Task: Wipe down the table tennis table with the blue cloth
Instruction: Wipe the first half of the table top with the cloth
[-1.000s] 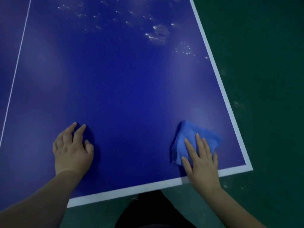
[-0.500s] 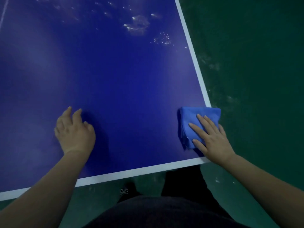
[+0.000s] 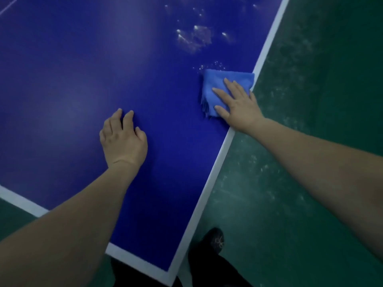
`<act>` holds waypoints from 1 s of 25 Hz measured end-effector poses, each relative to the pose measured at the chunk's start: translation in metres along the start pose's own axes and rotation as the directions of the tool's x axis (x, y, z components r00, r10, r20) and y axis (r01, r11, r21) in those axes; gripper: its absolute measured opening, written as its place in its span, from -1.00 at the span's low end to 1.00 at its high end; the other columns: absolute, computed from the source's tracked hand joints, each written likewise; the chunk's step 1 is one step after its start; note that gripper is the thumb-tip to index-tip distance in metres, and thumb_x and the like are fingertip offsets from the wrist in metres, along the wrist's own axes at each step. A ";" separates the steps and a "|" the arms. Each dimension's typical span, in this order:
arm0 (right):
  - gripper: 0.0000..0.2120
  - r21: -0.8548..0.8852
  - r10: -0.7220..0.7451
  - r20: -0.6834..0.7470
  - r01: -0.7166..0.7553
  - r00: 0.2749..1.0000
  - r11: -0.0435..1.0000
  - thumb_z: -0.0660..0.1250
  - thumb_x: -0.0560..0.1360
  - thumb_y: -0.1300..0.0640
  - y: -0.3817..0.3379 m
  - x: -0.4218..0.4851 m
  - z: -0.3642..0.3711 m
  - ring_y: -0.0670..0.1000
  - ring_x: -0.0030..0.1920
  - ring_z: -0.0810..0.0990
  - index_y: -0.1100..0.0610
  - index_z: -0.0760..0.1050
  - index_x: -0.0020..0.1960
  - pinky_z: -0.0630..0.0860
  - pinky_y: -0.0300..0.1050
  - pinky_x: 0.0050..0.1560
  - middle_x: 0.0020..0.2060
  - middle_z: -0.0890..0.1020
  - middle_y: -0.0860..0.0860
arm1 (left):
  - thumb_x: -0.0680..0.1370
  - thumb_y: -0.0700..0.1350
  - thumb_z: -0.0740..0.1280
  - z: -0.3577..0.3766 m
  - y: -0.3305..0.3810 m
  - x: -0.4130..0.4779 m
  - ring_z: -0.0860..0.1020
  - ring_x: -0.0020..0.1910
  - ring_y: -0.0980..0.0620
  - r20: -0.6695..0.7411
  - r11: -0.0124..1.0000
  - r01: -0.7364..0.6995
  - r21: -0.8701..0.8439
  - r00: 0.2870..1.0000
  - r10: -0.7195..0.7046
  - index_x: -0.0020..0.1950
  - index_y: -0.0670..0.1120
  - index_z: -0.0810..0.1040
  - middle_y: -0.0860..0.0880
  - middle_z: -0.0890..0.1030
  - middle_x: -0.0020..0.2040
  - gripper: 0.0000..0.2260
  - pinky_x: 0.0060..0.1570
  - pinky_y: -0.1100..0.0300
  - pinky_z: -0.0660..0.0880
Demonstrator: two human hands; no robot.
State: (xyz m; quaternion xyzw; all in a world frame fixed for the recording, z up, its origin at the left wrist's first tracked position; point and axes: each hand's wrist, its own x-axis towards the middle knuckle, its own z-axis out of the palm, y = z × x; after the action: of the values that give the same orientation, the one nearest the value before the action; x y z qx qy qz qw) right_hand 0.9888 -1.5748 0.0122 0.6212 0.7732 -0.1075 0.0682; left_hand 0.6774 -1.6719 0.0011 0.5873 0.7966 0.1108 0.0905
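The folded blue microfibre cloth [image 3: 215, 79] lies flat on the dark blue table tennis table [image 3: 72, 83], pinned under the straight, spread fingers of your right hand [image 3: 238, 104]; you press it and do not clutch it. Half a second ago it sat close to the near corner; now it has slid forward along the side, and its outer edge, beside your little finger, overlaps the white border stripe [image 3: 267, 44]. That brings the wipe to the dirty part: a scatter of fine water droplets [image 3: 215, 65] sits just past your fingertips, and a larger wet smear [image 3: 194, 38] lies further beyond them, both still unwiped. The dry-looking surface behind your palm suggests the near strip is done. Your left hand [image 3: 124, 139] rests on the table as before, fingers loosely bent, tips touching the surface, gripping nothing. The view has also swung, so the corner now points toward your black shoe [image 3: 215, 241] on the green floor [image 3: 310, 162].
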 end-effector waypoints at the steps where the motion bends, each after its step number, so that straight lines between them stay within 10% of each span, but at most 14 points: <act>1: -0.45 0.007 0.019 0.007 -0.019 1.000 1.000 -0.05 0.59 -0.29 0.013 0.018 -0.006 0.01 0.57 -0.13 -0.24 -0.02 0.55 -0.11 0.19 0.51 0.59 -0.10 -0.08 | 0.58 -0.03 0.13 0.002 0.000 0.000 0.19 0.46 -0.13 -0.018 1.000 0.001 0.015 1.000 -0.001 0.48 -0.04 0.30 -0.07 0.24 0.50 -0.55 0.45 -0.15 0.12; 6: -0.47 0.137 0.089 -0.073 -0.079 0.993 0.987 0.01 0.61 -0.23 0.013 0.022 -0.004 0.02 0.57 -0.10 -0.19 0.08 0.55 -0.11 0.23 0.50 0.59 -0.05 -0.06 | 0.56 -0.04 0.15 0.001 0.001 0.002 0.24 0.43 -0.15 -0.053 0.997 -0.007 0.076 0.999 0.011 0.45 -0.05 0.33 -0.09 0.29 0.47 -0.56 0.41 -0.16 0.17; 14: -0.46 -0.005 -0.363 -0.069 0.364 0.929 0.932 -0.02 0.58 -0.27 -0.052 0.044 0.001 0.02 0.57 -0.05 -0.22 0.10 0.54 -0.02 0.23 0.47 0.59 0.00 -0.06 | 0.55 -0.08 0.21 0.002 0.003 0.002 0.26 0.42 -0.16 -0.061 0.997 0.022 0.072 0.998 -0.017 0.44 -0.05 0.36 -0.09 0.31 0.46 -0.56 0.41 -0.20 0.21; 21: -0.47 0.140 0.155 -0.134 -0.137 0.979 0.981 -0.05 0.58 -0.24 0.051 0.063 -0.015 0.05 0.57 -0.05 -0.20 0.10 0.53 0.00 0.30 0.48 0.58 0.01 -0.02 | 0.51 0.04 0.05 -0.006 0.009 0.000 0.27 0.40 -0.15 -0.041 0.994 0.057 0.096 0.998 -0.053 0.43 -0.06 0.38 -0.08 0.32 0.44 -0.50 0.37 -0.21 0.25; 25: -0.46 0.070 -0.170 -0.117 0.179 0.978 0.981 -0.04 0.56 -0.25 -0.006 0.039 0.004 0.06 0.57 -0.01 -0.21 0.14 0.52 -0.01 0.26 0.46 0.58 0.06 -0.03 | 0.52 0.03 0.05 -0.008 0.012 0.000 0.24 0.42 -0.14 0.010 0.989 0.083 0.119 0.996 -0.085 0.45 -0.04 0.36 -0.06 0.29 0.47 -0.49 0.40 -0.18 0.21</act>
State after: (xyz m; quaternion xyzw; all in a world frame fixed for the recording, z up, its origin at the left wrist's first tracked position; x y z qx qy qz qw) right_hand 0.9747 -1.5404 -0.0008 0.5581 0.8224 -0.1096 -0.0092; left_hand 0.6860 -1.6687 0.0118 0.5583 0.8252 0.0552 0.0659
